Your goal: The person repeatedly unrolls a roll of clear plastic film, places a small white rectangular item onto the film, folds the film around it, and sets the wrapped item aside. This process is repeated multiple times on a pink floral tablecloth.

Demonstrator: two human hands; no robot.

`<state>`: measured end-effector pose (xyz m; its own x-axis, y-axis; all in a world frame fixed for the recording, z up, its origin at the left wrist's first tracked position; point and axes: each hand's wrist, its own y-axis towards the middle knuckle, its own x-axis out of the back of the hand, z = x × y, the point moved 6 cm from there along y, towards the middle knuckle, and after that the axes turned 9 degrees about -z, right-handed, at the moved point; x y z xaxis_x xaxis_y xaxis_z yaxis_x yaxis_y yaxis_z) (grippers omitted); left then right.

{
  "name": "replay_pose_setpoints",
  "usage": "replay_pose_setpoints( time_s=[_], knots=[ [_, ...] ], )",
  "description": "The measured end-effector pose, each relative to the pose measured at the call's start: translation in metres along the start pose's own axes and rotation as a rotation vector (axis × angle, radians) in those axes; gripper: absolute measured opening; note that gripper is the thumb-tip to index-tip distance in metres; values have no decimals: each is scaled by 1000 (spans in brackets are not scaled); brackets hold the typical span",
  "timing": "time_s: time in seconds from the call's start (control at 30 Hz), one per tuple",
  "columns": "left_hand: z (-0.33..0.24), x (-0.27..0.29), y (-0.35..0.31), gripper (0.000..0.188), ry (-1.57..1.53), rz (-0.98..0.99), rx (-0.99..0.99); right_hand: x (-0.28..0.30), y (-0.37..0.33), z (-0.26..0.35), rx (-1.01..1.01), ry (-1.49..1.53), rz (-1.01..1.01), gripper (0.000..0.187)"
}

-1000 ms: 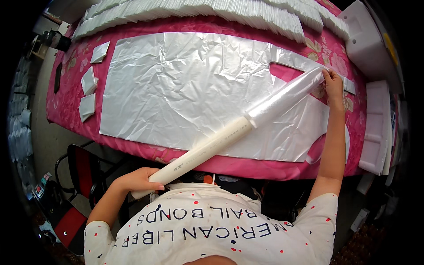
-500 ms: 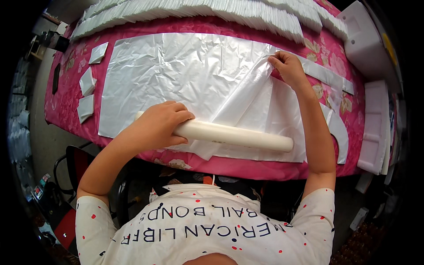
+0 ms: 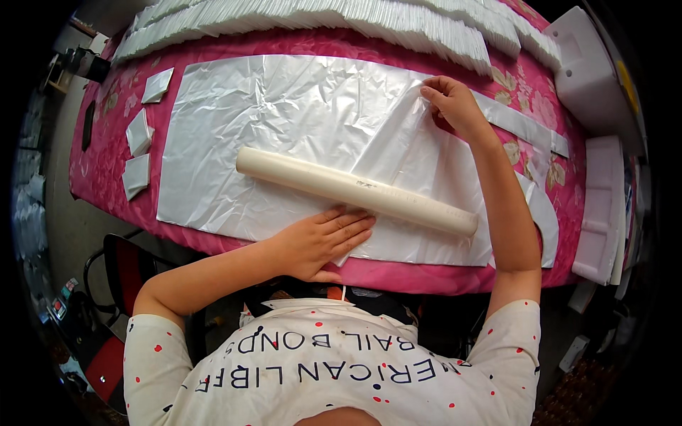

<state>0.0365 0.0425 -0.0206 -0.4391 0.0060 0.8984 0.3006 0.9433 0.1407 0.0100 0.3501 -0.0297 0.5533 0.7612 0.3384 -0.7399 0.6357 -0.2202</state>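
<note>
A white plastic pipe (image 3: 312, 180) lies slantwise across a thin, shiny white plastic sheet (image 3: 213, 135) spread over the table. My left hand (image 3: 325, 241) rests flat, palm down, near the table's front edge; its outstretched fingers lie on the sheet just below the pipe. At the sheet's far right, my right hand (image 3: 453, 106) is closed, thumb and fingertips pinching the film. A crease runs from that pinch down toward the pipe.
Long rows of stacked white folded pieces (image 3: 320, 21) line the table's far side. Several small folded white packets (image 3: 140, 133) lie at the left. White foam boxes (image 3: 586, 57) stand at the right. A pink flowered cloth (image 3: 114, 167) covers the table.
My left hand has let go of the pipe and moved right, to lie flat below it. The pipe has shifted away from me. The fold under my right hand has been laid flatter.
</note>
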Motion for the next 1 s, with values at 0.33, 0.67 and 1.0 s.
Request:
replay_pose_setpoints(
  time_s=[0.33,0.67,1.0],
  knots=[
    [-27,-31,-1,82,119,-101,178,-83,-184,49,659,-521,146,44],
    [-30,-14,1,81,-13,-116,139,48,-149,1,450,-772,-445,48],
    [-21,-19,0,71,42,-89,77,-28,-200,31,749,-672,-85,50]
  ],
)
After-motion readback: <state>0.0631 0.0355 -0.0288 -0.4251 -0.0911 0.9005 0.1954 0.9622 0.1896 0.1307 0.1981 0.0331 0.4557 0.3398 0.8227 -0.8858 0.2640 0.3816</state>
